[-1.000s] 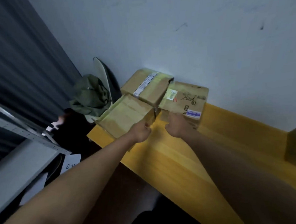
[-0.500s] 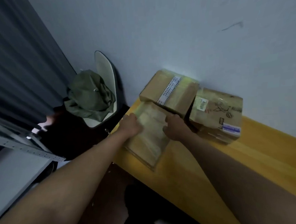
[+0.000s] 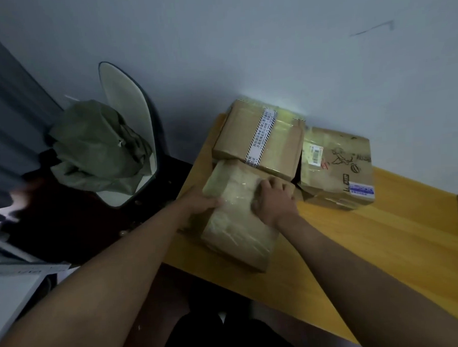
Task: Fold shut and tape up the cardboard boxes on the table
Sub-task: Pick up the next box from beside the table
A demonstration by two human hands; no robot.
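At the table's left end, a taped cardboard box (image 3: 238, 218) lies on the yellow tabletop (image 3: 359, 246) with its near corner at the front edge. The left hand (image 3: 200, 201) grips its left side, fingers curled over the top; the right hand (image 3: 273, 197) presses on top, fingers bent. Risks, as judged: a further pull toward the edge could tip the box off, and smooth tape may let the palms slip. Two more boxes, one striped-tape box (image 3: 258, 142) and one printed box (image 3: 336, 165), stand against the pale wall (image 3: 269, 51). A chair (image 3: 129, 120) bearing green cloth (image 3: 96, 151) stands left.
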